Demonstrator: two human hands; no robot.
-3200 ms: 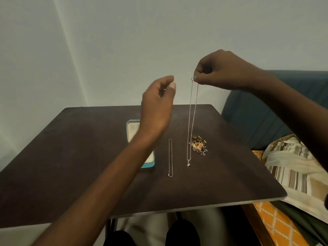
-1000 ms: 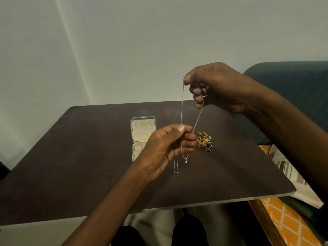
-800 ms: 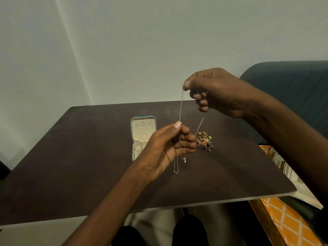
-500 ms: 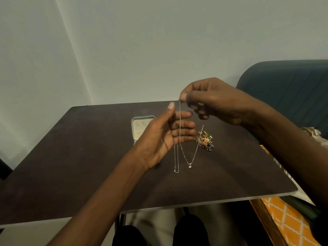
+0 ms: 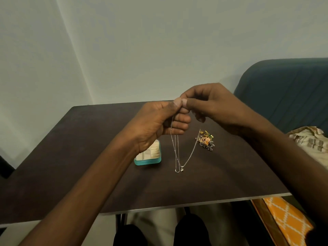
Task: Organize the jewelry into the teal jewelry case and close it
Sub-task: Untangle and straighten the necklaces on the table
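A thin silver pendant necklace (image 5: 188, 158) hangs in a loop above the dark table, its small pendant near the tabletop. My left hand (image 5: 158, 124) and my right hand (image 5: 211, 105) meet thumb to thumb over the table's middle, each pinching one end of that chain. A second plain silver chain (image 5: 177, 157) lies straight on the table under the loop. The teal jewelry case (image 5: 148, 157) lies open with its cream lining showing, mostly hidden behind my left wrist. A small heap of gold and dark earrings (image 5: 205, 140) sits to the right of the chains.
The dark brown table (image 5: 71, 157) stands in a corner of pale walls. A teal sofa (image 5: 287, 93) is at the right, with striped cloth (image 5: 312, 142) and an orange patterned cushion (image 5: 287, 221) on it. My knees show below the table's front edge.
My right hand came down from high above the table. My left hand rose from the chain's middle to its top, so both hands now pinch the necklace together and the loop hangs lower.
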